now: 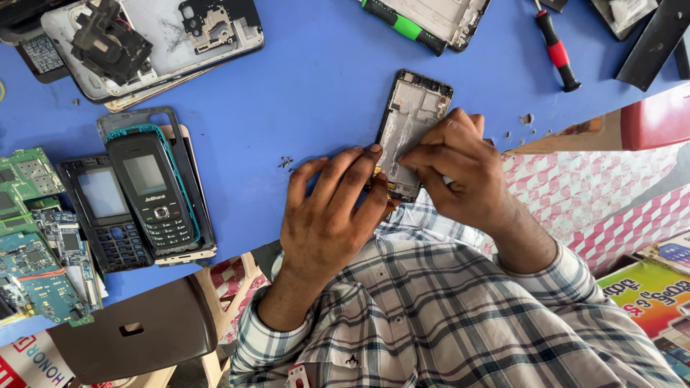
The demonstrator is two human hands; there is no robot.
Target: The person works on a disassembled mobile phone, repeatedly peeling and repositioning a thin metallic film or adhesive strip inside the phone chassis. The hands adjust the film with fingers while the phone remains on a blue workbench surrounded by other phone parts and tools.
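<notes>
left hand (327, 215) and right hand (456, 172) gripping phone frame (411, 118), long axis near upright

Blue tabletop (323, 65): black keypad phone (152, 192) on stacked frames at left, green circuit boards (29, 237) beside it, red-handled screwdriver (557, 52) top right, green-handled tool (402, 26) near top centre.

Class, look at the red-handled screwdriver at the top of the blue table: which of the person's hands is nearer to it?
Right. The right hand rests on the opened phone frame, below and left of the red-handled screwdriver. The left hand lies farther left, at the frame's lower edge.
</notes>
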